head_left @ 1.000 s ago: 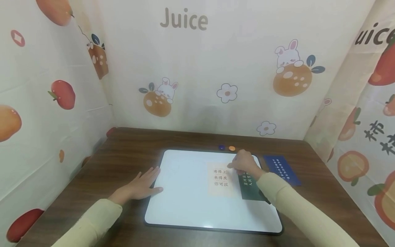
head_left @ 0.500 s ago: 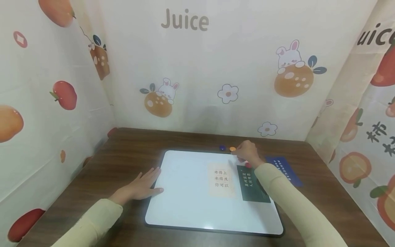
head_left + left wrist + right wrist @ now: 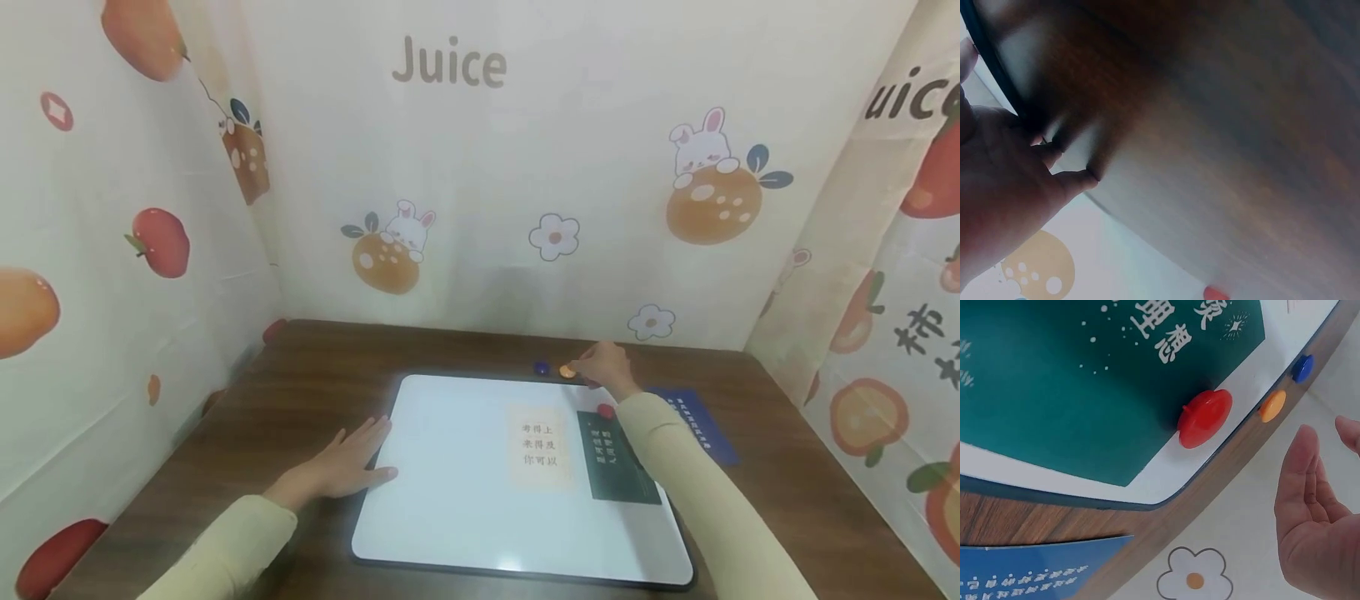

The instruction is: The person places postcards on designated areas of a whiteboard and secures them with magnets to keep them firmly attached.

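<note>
My left hand (image 3: 345, 462) lies flat with fingers spread at the left edge of a whiteboard (image 3: 442, 508). Beyond the board's back edge, my right hand (image 3: 606, 367) reaches to an orange round magnet (image 3: 567, 372), its fingertips close beside it. In the right wrist view this hand (image 3: 1316, 512) has thumb and fingers apart and nothing between them. A red round magnet (image 3: 1205, 419) sits at the top edge of a dark green card (image 3: 622, 479) on the board. Left of that card lies a cream card (image 3: 540, 479) with printed characters.
A blue round magnet (image 3: 542, 367) lies on the wooden table (image 3: 322, 367) left of the orange one. To the right of the board is a blue card (image 3: 705, 433), partly hidden by the right sleeve (image 3: 675, 450). Printed curtains (image 3: 480, 167) stand behind and at both sides.
The right hand has moved from the green card's top edge back toward the orange magnet, bringing the red magnet into sight. The left hand has stayed put.
</note>
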Demonstrator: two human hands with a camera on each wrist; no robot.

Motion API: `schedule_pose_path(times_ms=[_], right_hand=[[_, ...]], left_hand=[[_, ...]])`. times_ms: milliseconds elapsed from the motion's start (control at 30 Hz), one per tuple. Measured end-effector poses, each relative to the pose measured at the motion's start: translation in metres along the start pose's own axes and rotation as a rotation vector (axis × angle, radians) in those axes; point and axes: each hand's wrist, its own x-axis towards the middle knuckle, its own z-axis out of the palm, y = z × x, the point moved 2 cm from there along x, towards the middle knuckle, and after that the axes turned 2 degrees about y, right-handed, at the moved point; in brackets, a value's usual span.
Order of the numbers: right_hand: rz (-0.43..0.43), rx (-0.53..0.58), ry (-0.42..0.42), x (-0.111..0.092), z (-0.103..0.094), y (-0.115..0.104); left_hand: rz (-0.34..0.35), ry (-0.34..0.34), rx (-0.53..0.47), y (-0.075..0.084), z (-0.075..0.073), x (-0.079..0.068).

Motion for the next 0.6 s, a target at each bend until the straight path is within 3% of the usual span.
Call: schedule_pose_path(times_ms=[367, 600], right_hand=[[0.033, 0.050, -0.003, 0.012, 0.007, 0.004], [0.083, 0.071, -0.037, 0.018, 0.016, 0.008]], left_hand=[[-0.009, 0.000, -0.003, 0.003, -0.004, -0.003], [0.010, 0.014, -0.009, -0.001, 0.003, 0.000]])
